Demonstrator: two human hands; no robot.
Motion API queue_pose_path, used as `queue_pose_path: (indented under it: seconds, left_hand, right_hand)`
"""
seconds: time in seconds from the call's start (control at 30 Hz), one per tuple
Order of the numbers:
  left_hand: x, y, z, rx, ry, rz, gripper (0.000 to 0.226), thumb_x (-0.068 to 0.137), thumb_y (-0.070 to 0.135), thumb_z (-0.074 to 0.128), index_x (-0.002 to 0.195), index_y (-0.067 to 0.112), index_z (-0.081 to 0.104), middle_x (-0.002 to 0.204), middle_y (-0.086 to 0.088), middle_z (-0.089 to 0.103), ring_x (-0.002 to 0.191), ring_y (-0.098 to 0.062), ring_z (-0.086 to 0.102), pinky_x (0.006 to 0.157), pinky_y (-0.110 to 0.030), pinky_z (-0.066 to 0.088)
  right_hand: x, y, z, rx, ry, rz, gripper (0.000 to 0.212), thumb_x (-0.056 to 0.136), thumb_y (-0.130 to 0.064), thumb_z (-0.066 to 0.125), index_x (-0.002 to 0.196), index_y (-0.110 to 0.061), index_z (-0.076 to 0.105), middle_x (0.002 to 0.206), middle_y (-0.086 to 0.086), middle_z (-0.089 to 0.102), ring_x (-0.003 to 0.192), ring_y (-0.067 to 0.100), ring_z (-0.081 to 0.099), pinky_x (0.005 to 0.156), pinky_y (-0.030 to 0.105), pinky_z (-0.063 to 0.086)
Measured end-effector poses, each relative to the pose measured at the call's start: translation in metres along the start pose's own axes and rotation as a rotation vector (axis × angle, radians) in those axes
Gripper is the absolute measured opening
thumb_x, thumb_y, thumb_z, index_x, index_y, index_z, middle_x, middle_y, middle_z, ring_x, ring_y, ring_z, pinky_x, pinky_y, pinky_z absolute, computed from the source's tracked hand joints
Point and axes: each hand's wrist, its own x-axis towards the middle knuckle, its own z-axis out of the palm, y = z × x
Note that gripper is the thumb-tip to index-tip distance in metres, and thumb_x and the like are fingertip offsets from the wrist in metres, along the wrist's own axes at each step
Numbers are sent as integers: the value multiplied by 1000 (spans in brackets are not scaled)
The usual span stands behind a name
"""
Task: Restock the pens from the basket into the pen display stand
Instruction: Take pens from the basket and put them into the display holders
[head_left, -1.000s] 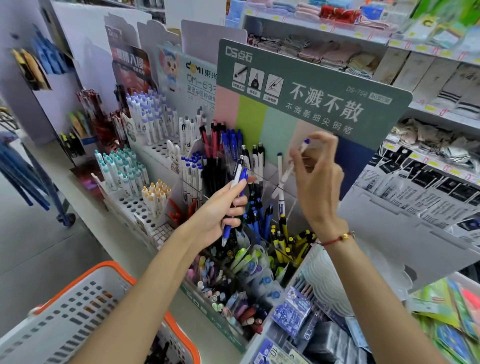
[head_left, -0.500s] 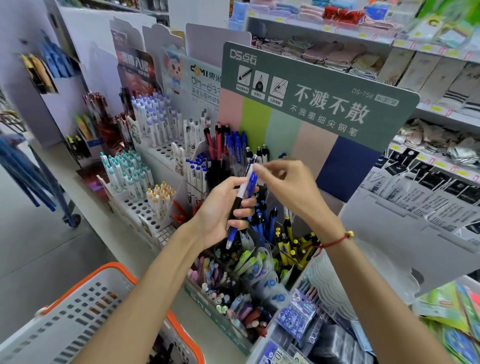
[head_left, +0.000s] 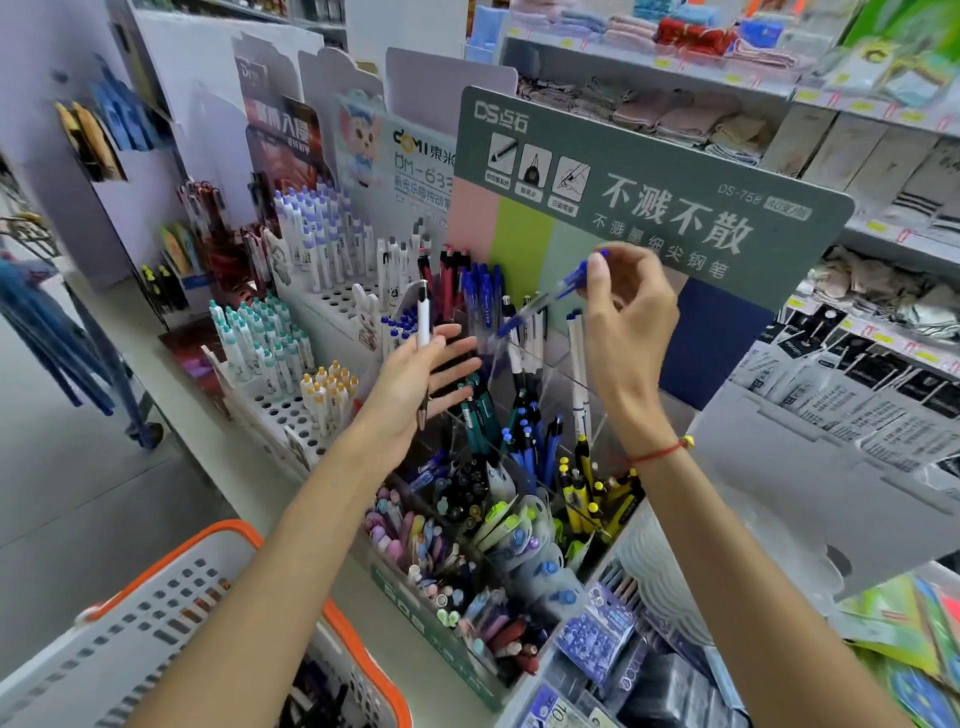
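While the blue pen is pinched near its cap end by the right hand, it slants tip-down toward the rear pockets of the display stand — likely angled to drop in beside the other blue pens. Left hand holds a white pen upright, thumb against the barrel, other fingers stretched out — probably kept ready as next in line. Orange-rimmed basket sits low at the left, near the forearm, its contents mostly hidden. Green sign backs the stand.
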Motion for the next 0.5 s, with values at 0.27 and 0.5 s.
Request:
queue_pose_path:
  seconds: [0.27, 0.5]
  left_hand:
    - [2, -1, -6, -54, -76, -83, 25, 104, 16, 35, 109, 16, 59, 59, 8, 33, 40, -2, 26, 31, -12, 15]
    - [-2, -1, -1, -203, -144, -150, 20, 99, 18, 26, 102, 11, 44, 62, 4, 33, 44, -3, 25, 34, -14, 16]
  right_hand:
    - [26, 5, 36, -330, -132, -277, 13, 94, -11, 59, 104, -4, 64, 94, 6, 70, 83, 17, 66, 79, 36, 55]
    - [32, 14, 46, -577, -452, -204, 10, 88, -11, 69, 97, -9, 68, 91, 8, 72, 84, 25, 67, 75, 42, 57]
